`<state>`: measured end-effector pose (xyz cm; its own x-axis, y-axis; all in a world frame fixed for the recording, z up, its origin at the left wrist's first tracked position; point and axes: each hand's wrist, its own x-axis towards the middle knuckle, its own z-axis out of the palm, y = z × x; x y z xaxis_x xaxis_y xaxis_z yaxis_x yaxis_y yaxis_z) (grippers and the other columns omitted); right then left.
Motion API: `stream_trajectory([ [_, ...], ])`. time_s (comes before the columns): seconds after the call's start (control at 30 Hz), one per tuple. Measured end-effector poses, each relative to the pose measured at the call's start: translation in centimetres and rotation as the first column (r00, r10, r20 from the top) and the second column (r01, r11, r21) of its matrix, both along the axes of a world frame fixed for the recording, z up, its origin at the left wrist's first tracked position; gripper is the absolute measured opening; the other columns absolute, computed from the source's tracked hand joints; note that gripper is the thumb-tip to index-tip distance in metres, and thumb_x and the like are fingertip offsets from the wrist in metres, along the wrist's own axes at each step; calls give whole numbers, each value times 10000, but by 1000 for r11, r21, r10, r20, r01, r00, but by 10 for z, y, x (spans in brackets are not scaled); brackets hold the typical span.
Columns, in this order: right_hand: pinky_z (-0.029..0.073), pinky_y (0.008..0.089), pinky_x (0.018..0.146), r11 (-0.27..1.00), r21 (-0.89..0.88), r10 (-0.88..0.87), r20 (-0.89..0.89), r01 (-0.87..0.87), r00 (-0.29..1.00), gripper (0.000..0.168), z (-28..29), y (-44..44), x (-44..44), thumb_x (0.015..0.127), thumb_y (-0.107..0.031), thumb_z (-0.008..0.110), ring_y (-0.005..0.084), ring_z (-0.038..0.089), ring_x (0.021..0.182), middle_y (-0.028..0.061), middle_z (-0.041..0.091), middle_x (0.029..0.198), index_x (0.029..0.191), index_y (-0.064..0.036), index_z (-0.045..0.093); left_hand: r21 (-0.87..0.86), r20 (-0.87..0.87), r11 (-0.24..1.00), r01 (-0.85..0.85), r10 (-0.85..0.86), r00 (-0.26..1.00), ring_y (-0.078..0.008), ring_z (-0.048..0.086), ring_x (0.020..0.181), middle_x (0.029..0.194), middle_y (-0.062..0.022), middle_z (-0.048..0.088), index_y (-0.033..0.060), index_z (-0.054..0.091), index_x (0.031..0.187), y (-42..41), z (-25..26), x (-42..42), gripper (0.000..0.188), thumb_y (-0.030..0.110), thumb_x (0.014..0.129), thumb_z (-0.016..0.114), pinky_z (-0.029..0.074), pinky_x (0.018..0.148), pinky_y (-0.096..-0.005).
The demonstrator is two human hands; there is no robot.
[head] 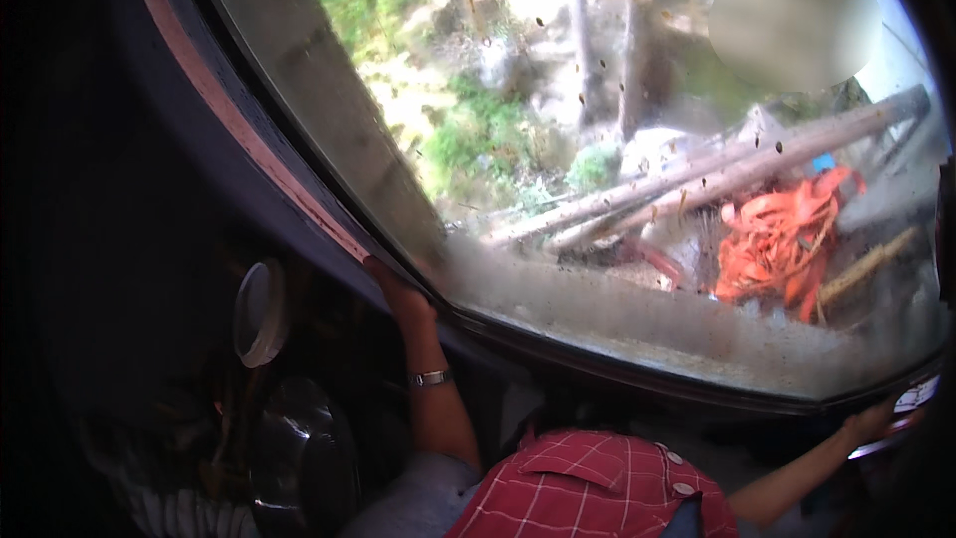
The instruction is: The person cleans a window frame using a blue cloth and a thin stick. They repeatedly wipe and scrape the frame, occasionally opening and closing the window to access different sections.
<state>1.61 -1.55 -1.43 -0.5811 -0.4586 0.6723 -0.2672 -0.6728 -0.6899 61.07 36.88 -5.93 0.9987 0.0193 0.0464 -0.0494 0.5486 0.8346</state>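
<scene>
My left hand [399, 291], with a metal-banded watch [429, 378] on its wrist, reaches up to the lower edge of a large window's dark frame [448, 308] and rests against it; its fingers are in shadow. At the far right my right hand [874, 421] is beside a shiny, bright-edged object [913, 397] that I cannot make out. The fingers there are dark and partly hidden. Between my arms shows my red checked shirt [582, 463].
A round dark shiny thing [302, 456] and a pale oval object [260, 314] stand at the lower left. Beyond the smeared glass lie wooden poles [732, 172], a heap of orange straps [777, 239], a yellowish stick [866, 265] and green plants [478, 127].
</scene>
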Motion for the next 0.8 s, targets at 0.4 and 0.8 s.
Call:
stream_trajectory([
  [0.4, 291, 343, 1043, 985, 49, 163, 69, -166, 984, 474, -11, 4, 28, 964, -269, 443, 242, 399, 1222, 128, 421, 1360, 1328, 34, 414, 71, -8, 992, -107, 108, 994, -243, 475, 1141, 1283, -181, 475, 20, 362, 1362, -16, 12, 4, 694, 574, 946, 317, 372, 992, -399],
  [0.8, 404, 280, 880, 873, 61, 457, 242, -484, 856, 390, 1, 42, 62, 955, -314, 494, 150, 554, 955, 62, 627, 1029, 1078, 42, 598, 128, 914, 462, -878, 289, 285, -310, 433, 1243, 1342, -183, 462, -61, 261, 1383, 9, 119, -97, 592, 138, 910, 555, 342, 1051, -389],
])
